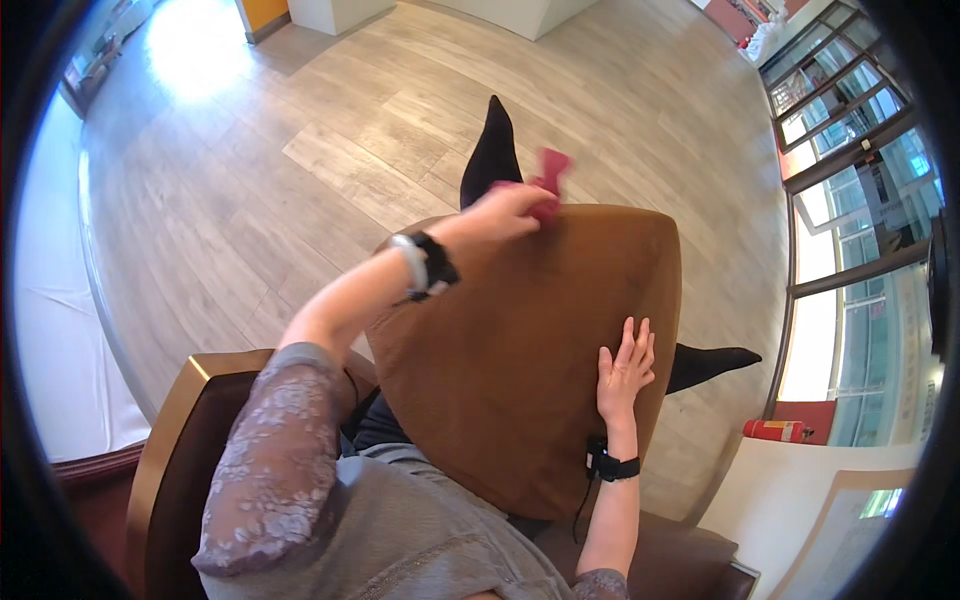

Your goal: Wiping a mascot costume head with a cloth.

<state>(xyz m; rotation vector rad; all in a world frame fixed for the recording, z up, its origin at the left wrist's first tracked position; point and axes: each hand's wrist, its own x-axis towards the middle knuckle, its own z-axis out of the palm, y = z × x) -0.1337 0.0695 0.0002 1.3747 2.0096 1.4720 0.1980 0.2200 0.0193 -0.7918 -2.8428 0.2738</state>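
Observation:
A brown cushion or padded seat piece [525, 337] covers my lap, with the black toes of my shoes [491, 146] [712, 365] showing past its far and right edges. My left hand [517, 206] is at its far edge, the fingers closed on a dark pink cloth [553, 176]. Hand and cloth are blurred, and part of the cloth sticks up beyond the fingers. On the cushion's right side my right hand [626, 367] lies flat, palm down, fingers a little apart, holding nothing. Each wrist bears a black strap.
I sit on a dark brown seat whose armrest has a gold-coloured edge [161, 442] at the left. Wood-look floor [360, 135] spreads ahead. White covering hangs at the far left. Glazed doors, a red fire extinguisher [776, 430] and a white surface [780, 480] stand at the right.

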